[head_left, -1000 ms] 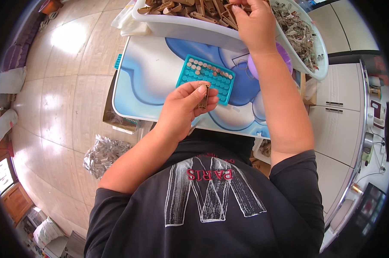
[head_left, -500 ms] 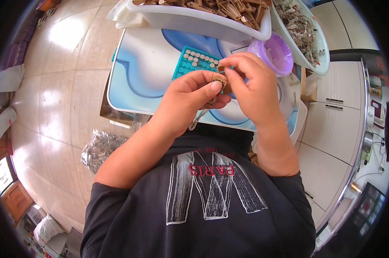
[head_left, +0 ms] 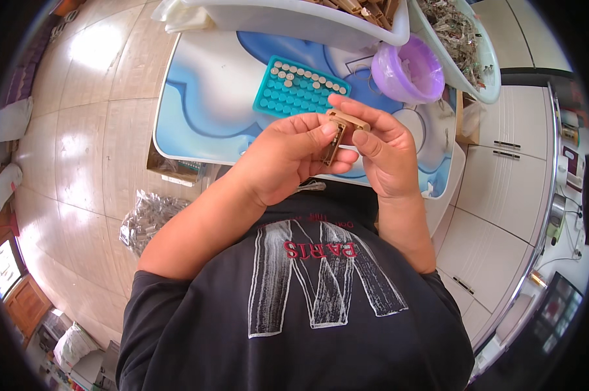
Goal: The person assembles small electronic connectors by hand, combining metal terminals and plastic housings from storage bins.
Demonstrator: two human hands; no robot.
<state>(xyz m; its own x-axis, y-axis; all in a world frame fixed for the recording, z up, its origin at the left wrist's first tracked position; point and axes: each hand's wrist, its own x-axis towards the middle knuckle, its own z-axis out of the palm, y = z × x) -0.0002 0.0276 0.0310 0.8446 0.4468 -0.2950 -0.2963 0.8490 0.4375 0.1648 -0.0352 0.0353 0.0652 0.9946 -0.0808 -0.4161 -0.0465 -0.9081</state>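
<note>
Over the front of the table, my left hand pinches a small open brown plastic casing between thumb and fingers, its inner side facing up. My right hand grips a second brown plastic piece by thumb and fingers, at the casing's upper end. Whether the two pieces are joined, I cannot tell. Just beyond my hands lies a teal tray of round pockets. Silver button-like discs sit in its far rows, while the nearer pockets show teal.
A white bin of brown plastic parts stands at the table's far side. Right of it are a purple bowl with a clear liner and a pale tub heaped with small clear and metallic pieces. A clear bag lies on the floor at left.
My right hand has come down and turned, bringing its brown piece across the top of the casing. The casing in my left hand is tilted more openly, and the tray is less covered.
</note>
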